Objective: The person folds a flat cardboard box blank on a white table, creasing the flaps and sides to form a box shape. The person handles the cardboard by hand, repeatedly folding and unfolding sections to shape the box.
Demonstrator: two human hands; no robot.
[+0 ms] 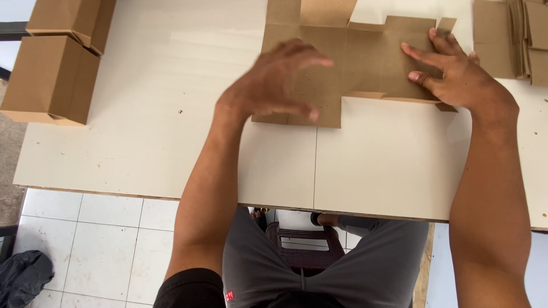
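Observation:
A flat, unfolded brown cardboard box blank lies on the white table. My left hand hovers over the blank's left part with fingers spread and slightly blurred; whether it touches the cardboard I cannot tell. My right hand lies flat on the blank's right end with its fingers apart, pressing it down near a small flap.
Two folded cardboard boxes stand at the table's left edge. A stack of flat cardboard blanks lies at the far right. Below the near table edge are white floor tiles, a dark stool and a black bag.

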